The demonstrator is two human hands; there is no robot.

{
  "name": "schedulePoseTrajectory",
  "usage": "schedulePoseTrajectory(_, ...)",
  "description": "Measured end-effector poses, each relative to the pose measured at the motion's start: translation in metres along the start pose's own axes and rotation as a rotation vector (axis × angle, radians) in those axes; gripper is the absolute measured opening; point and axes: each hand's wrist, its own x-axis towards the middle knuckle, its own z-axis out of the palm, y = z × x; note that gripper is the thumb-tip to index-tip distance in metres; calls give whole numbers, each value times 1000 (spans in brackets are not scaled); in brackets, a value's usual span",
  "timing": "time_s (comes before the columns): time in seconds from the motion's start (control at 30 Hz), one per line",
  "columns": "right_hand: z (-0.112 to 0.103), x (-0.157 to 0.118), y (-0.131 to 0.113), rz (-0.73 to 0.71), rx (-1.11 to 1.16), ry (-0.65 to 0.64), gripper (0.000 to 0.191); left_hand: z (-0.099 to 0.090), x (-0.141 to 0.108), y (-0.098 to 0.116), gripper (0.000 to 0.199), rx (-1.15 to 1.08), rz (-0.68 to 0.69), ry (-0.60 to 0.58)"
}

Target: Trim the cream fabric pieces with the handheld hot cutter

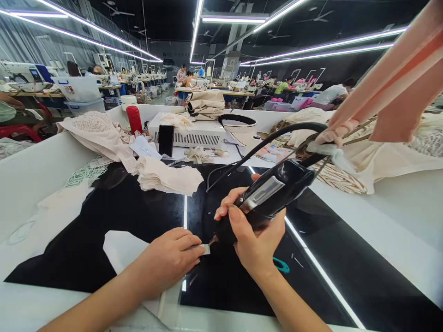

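Right grip [258, 246] curls round a black, silver-paneled tool [289, 184]; to its left, left grip [171, 253], fingers together, pins a white strip [206, 249].

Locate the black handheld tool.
In the head view, the black handheld tool is right of centre in the right hand, its tip beside the white strip at the left hand.

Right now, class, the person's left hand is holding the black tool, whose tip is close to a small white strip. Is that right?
Not quite: the head view shows the black tool held in the person's right hand, not the left hand. The tool's tip is indeed close to the small white strip.
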Motion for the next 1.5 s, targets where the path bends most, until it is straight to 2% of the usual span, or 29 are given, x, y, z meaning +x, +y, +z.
schedulePoseTrajectory(0.3,-4,-5,-6,46,50,1,52,-1,1,0,19,-10,-1,3)
schedulePoseTrajectory(0.5,-4,-8,-7,29,25,-15,48,2,0,0,19,-37,-9,24)
schedulePoseTrajectory(0.83,-8,-9,-13,34,9,-14,45,-12,-10,-3,21,-51,-39,12)
schedulePoseTrajectory(0.97,-8,-10,-17,28,14,-16,48,-11,-13,-1,17,-78,-61,3)
schedulePoseTrajectory(1.13,-10,-10,-19,12,-4,-22,46,-10,-19,2,22,-87,-76,10)
schedulePoseTrajectory(1.3,-10,-10,-18,-1,-21,-19,45,-11,-26,4,21,-49,-57,-15)
schedulePoseTrajectory(1.5,-11,-10,-18,12,-22,-13,46,-16,-22,9,23,17,-15,-25)
